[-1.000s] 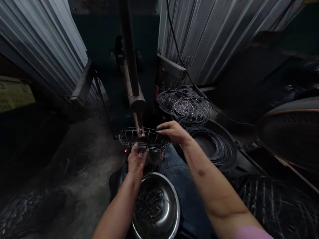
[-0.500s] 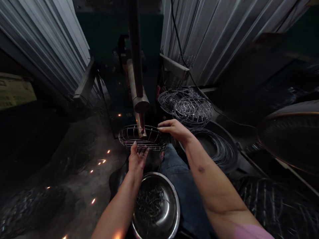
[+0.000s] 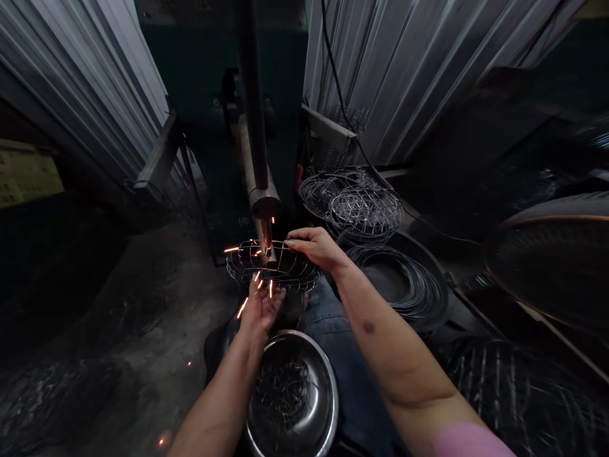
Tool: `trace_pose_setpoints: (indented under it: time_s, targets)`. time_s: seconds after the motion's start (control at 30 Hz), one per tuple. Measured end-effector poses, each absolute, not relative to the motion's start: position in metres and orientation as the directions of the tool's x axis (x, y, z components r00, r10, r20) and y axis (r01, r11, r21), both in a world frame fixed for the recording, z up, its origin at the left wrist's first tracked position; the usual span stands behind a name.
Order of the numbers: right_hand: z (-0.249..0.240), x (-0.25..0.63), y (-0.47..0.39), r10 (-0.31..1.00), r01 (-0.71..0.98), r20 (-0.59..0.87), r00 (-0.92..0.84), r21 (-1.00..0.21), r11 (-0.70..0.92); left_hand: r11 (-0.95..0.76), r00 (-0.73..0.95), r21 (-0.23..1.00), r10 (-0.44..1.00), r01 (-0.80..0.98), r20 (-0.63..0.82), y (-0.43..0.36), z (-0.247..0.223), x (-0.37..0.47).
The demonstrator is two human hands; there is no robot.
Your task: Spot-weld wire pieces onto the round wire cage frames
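Observation:
A round wire basket is held at the electrodes of a spot welder, and orange sparks fly from the contact point. My left hand supports the basket's near side from below, its fingertips partly hidden by wires and sparks. At the basket's far right rim, my right hand is closed, thumb and fingers pinching the wire. Below my hands, a steel bowl of short bent wire pieces rests at my lap.
Right of the welder lie stacked wire grids and a coil of wire in a dark pan. A large round rim stands at far right. A yellow crate is at far left. Corrugated metal panels line the back.
Fresh sparks burst at the basket, while the earlier ones on the floor have mostly gone. My right hand has shifted left along the rim, and the basket looks turned and tilted.

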State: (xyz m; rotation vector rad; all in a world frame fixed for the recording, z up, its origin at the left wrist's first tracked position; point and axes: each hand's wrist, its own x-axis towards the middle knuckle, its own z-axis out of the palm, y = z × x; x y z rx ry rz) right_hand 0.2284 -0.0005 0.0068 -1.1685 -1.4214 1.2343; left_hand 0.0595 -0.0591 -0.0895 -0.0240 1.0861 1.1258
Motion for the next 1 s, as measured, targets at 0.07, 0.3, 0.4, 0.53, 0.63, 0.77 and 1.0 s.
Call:
trace_pose_setpoints:
  time_s: [0.07, 0.3, 0.4, 0.53, 0.63, 0.77, 1.0]
  targets:
    - [-0.002, 0.250, -0.008, 0.989, 0.044, 0.006, -0.148, -0.999, 0.012, 0.480, -0.144, 0.741, 0.786, -0.470, -0.601, -0.066, -0.094, 0.048]
    - [-0.048, 0.291, -0.028, 0.986, -0.067, -0.162, -0.030, -0.984, -0.164, -0.393, -0.155, 0.704, 0.802, 0.592, 0.577, -0.081, -0.108, 0.046]
    - [-0.055, 0.282, -0.030, 0.985, -0.111, -0.163, 0.062, -0.982, -0.155, -0.351, -0.157, 0.793, 0.863, 0.498, 0.480, -0.072, -0.111, 0.058]
    - [-0.047, 0.274, -0.038, 0.988, -0.098, -0.111, 0.108, -0.990, -0.100, -0.248, -0.249, 0.933, 0.917, 0.259, 0.313, -0.059, -0.111, 0.059]
    - [-0.036, 0.270, -0.047, 0.994, -0.069, -0.063, 0.094, -0.996, -0.056, -0.254, -0.244, 0.930, 0.916, 0.266, 0.320, -0.057, -0.111, 0.054]
    - [-0.022, 0.256, -0.052, 0.998, -0.037, -0.031, 0.051, -0.999, -0.029, -0.282, -0.239, 0.913, 0.903, 0.296, 0.356, -0.061, -0.113, 0.051]
    - [-0.010, 0.237, -0.029, 0.997, 0.120, 0.065, -0.040, -0.990, 0.069, -0.306, -0.334, 0.939, 0.878, 0.157, 0.342, -0.055, -0.118, 0.055]
